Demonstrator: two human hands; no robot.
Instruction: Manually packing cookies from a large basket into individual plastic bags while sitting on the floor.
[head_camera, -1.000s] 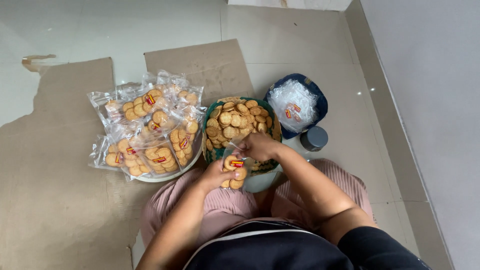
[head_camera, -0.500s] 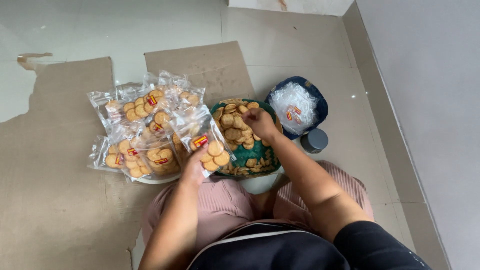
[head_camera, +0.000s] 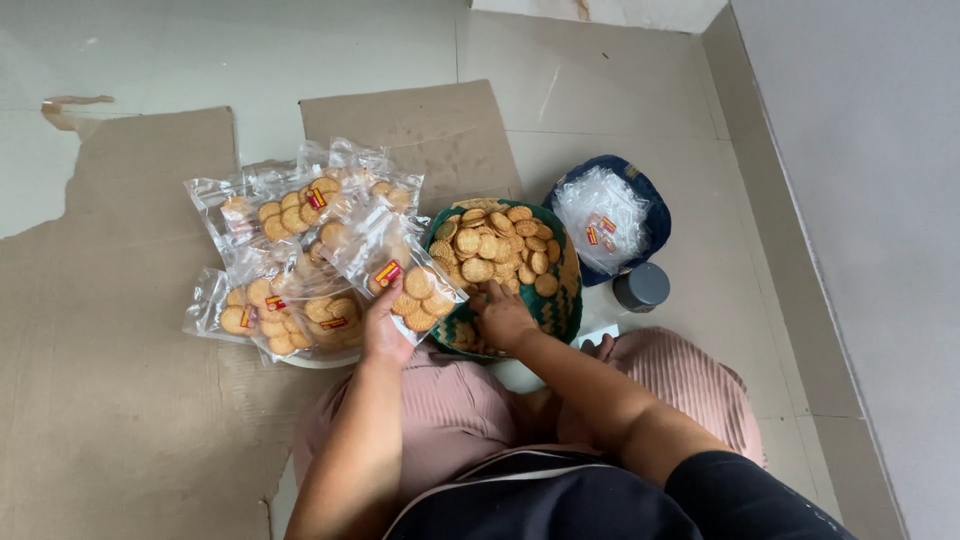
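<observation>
From the head view I see my left hand (head_camera: 385, 325) closed around the lower edge of a clear packet of round biscuits (head_camera: 400, 272), pinching the plastic between thumb and fingers and holding it tilted just above the near side of the pile of filled packets (head_camera: 290, 255). That pile sits heaped on a pale plate (head_camera: 320, 358), of which only the near rim shows, on the flattened cardboard (head_camera: 110, 330) covering the floor. The packet in my left hand carries a small red and yellow label and lies between the pile and the green patterned bowl (head_camera: 565, 300), overlapping the bowl's left rim. My right hand (head_camera: 503, 315) rests inside that bowl at its near edge, fingers curled down onto the loose biscuits (head_camera: 495, 245); I cannot tell whether it is pinching one or only touching them. The bowl is well filled with biscuits on its far side. Just to the right of the bowl stands a dark blue bowl (head_camera: 650, 205) holding empty clear bags (head_camera: 600, 210) with the same small labels, and near it, toward me, a small dark grey lid-like round object (head_camera: 641, 287) stands on the pale tiled floor (head_camera: 640, 90). My pink-clad knees (head_camera: 690, 375) frame the bottom of the view, close against the green bowl.
</observation>
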